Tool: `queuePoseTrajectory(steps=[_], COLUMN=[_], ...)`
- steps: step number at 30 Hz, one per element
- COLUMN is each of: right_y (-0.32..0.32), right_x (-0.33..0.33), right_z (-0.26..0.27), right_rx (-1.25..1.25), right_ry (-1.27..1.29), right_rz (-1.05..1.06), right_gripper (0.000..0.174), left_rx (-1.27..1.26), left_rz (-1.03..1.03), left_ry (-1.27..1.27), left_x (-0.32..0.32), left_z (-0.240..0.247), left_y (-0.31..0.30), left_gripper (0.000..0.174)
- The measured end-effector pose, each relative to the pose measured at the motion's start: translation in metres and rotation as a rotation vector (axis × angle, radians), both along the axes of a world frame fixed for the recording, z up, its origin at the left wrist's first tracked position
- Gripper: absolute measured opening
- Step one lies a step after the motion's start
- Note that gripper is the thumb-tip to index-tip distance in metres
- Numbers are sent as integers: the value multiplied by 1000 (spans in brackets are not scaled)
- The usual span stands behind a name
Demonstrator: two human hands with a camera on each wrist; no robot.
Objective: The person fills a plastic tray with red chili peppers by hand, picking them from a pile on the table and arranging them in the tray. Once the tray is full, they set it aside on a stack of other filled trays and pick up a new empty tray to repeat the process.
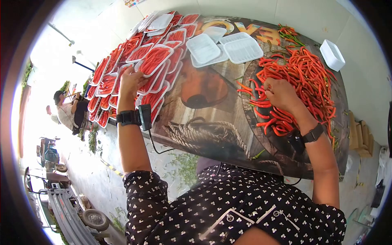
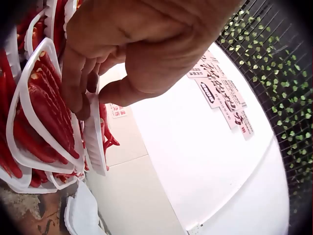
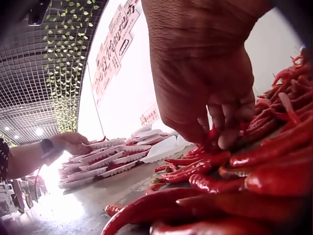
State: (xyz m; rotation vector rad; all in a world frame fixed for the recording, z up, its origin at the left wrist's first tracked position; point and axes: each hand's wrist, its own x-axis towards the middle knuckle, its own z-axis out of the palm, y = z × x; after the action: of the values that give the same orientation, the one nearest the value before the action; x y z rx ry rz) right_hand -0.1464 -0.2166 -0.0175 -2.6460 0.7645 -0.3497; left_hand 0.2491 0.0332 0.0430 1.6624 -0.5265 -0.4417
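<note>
Between the thumb and fingers of the right hand (image 1: 282,94), bent downward and almost meeting, apparently a slender glossy red chilli (image 3: 211,139); any others hidden behind the fingertips. Between the thumb and fingers of the left hand (image 1: 131,83), pinched with only a thin gap, the edge of a shallow white foam tray (image 2: 96,139) with red chillies in it.

Directly under the right fingers and spreading away to their right, the broad loose heap of red chillies (image 1: 312,77); at its left edge, stragglers lying mostly crosswise, long axes running roughly left to right. Much nearer to the right hand than to the left. Well apart from the heap, off to the left, the pinched tray, long axis slanting away from the body and rightward.

Around the left hand, overlapping piles of filled white trays (image 3: 103,155). Between piles and heap, toward the far side, unfilled white trays (image 1: 203,46). Underneath, a table printed with wood and rope (image 1: 234,102). Beyond, a pale wall (image 1: 265,10); leftward, a light floor (image 1: 102,153) and a person in a dark cap (image 1: 67,112).
</note>
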Motion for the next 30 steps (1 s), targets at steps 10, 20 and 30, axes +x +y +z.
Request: queuePoseTrajectory(steps=[10,20,30], right_y=[-2,0,-1], right_x=[-1,-3,-4], right_z=[-4,-2,-5], right_rx=[7,21,27], right_ry=[-52,-69,-77], right_rz=[39,41,43], right_gripper=[13,15,14], left_rx=[20,-35,458], left_rz=[24,-36,152], left_ry=[-17,70,-567], left_x=[-8,12,-6], left_z=[0,-14,7], left_y=[-4,-9,-8], left_gripper=[64,58,42])
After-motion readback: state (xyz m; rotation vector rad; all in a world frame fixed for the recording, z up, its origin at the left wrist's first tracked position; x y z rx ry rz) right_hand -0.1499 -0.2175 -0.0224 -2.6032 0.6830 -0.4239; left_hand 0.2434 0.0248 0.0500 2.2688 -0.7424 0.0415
